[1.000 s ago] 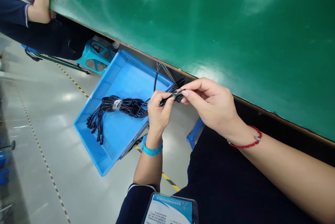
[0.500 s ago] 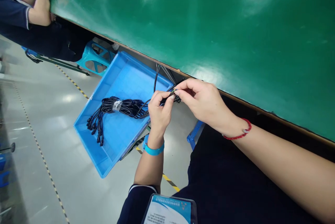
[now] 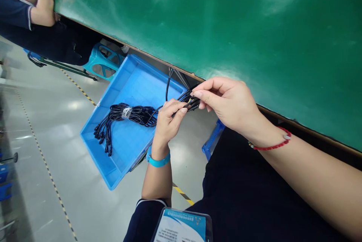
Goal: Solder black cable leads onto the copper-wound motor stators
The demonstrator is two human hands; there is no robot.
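Note:
My left hand (image 3: 169,121), a blue band on its wrist, pinches a black cable (image 3: 186,104) between thumb and forefinger. Thin coloured wires, one of them yellow, show at that cable's end. Just right of it is my right hand (image 3: 230,102), wearing a red bracelet. Its thumb and forefinger are closed together beside the black cable ends; what lies between the fingertips is too small to make out. From my hands the cables run back to a coiled bundle of black cables (image 3: 141,115), tied with a clear wrap (image 3: 127,112), with dark plugs (image 3: 106,136) at its far end.
The bundle lies in a blue plastic bin (image 3: 113,176) below the edge of a green-topped table (image 3: 226,27). On the left, a co-worker's arm (image 3: 43,12) rests at the table near a turquoise stool (image 3: 98,61). A badge (image 3: 182,227) hangs in front of me.
My right hand has moved slightly right and away from the wire tips. My left hand has shifted a little left and down, still gripping the cable.

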